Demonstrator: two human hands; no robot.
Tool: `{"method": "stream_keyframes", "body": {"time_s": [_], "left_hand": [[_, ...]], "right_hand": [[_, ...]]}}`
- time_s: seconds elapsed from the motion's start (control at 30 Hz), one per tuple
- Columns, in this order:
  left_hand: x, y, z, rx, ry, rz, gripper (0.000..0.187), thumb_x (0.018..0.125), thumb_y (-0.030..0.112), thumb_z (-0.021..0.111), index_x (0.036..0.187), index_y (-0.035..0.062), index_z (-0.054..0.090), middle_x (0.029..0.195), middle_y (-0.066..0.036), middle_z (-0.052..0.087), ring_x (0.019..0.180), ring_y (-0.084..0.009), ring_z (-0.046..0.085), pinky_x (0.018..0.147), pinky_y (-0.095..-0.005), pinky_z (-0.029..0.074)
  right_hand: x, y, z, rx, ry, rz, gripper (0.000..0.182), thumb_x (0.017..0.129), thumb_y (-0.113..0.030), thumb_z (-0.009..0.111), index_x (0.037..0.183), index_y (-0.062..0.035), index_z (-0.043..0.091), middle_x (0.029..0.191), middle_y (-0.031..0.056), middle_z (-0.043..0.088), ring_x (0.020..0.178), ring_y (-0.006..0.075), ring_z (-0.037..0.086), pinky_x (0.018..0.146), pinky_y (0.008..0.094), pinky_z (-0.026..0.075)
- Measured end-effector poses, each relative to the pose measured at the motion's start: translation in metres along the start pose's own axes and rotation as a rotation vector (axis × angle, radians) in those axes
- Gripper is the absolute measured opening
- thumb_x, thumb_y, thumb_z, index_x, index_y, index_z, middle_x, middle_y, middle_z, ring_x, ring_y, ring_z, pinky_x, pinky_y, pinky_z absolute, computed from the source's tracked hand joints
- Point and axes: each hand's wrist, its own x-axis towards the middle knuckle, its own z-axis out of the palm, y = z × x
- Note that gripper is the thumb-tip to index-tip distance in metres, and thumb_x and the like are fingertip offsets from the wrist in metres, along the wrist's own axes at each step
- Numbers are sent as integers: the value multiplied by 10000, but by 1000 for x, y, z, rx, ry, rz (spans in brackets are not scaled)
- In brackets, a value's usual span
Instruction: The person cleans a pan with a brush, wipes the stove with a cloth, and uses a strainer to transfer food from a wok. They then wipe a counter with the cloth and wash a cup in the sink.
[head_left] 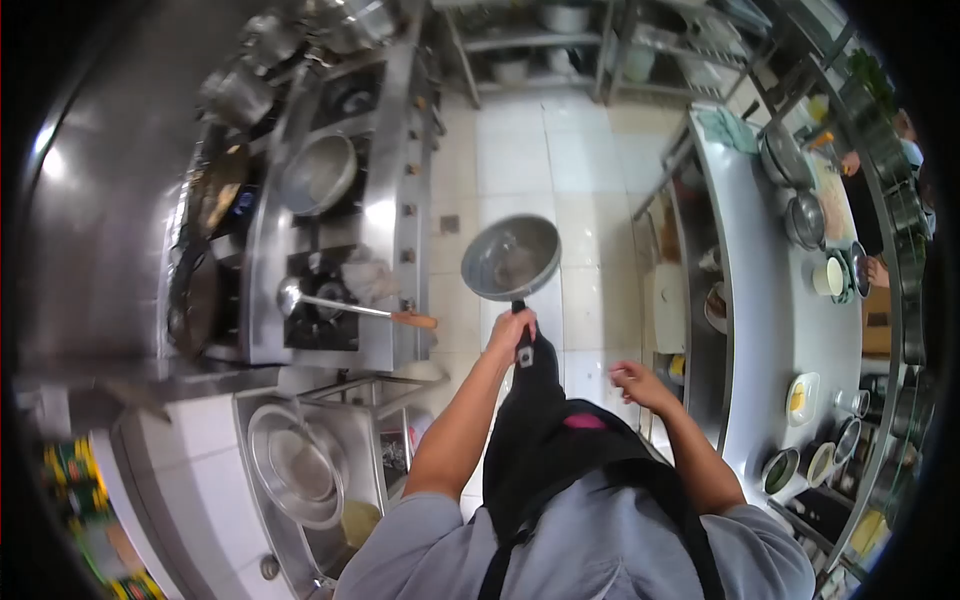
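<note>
My left hand [513,333] is closed around the black handle of a deep grey frying pan [512,258], which I hold out in front of me above the tiled floor. Some light or residue shows inside the pan; I cannot make out which. Off to the right of my apron, my right hand [640,385] hangs in the air with loosely bent fingers, partly apart, and nothing visible in them. On the stove to my left lies a ladle [345,305] with a wooden handle end. Another frying pan [320,174] rests on a burner behind it.
The gas stove [385,240] runs along my left, with pots [238,95] at its back. A sink with a metal bowl [297,465] is at lower left. On my right stands a steel counter [765,290] with bowls and a tray [803,398]. Another person's hand [877,272] shows beyond it.
</note>
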Motion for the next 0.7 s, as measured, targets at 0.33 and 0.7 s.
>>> {"method": "stream_keyframes", "body": {"time_s": [0.33,0.7], "left_hand": [[198,-17,-78,-267,311,-315,185,842,117,607,729,115,462,580,6,444,457,-103,434,412,-282,402],[288,-127,-184,-302,971,-131,123,828,38,520,794,83,411,585,-26,441,420,-114,415,377,-274,373]], "right_hand": [[-10,126,-23,-300,453,454,301,852,-237,646,1068,-30,608,872,177,650,839,303,646,772,411,518],[129,44,35,-536,411,451,526,809,-247,664,1281,-85,498,1295,166,479,1203,368,465,1000,483,375]]}}
